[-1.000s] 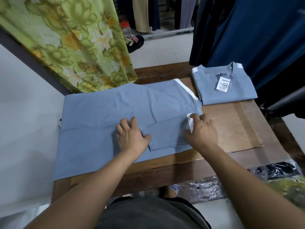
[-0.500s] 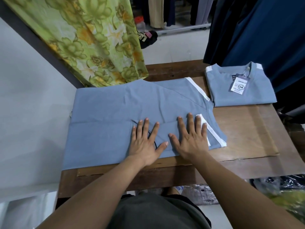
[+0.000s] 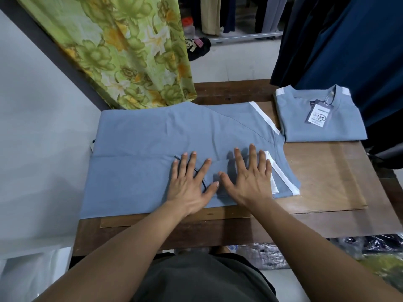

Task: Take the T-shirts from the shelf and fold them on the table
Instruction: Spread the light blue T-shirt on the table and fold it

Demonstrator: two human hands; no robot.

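Green floral cloth: hangs at the table's far left, its hem touching the T-shirt's far edge.
T-shirt: grey-blue, flat on the wooden table, long axis left to right, white-trimmed sleeve at its right end.
Left hand: fingers spread, pressing flat on the T-shirt.
Right hand: fingers spread, flat, beside the left.
Folded T-shirt: far right, tag on top, collar pointing away.
Navy garments: hang behind it.
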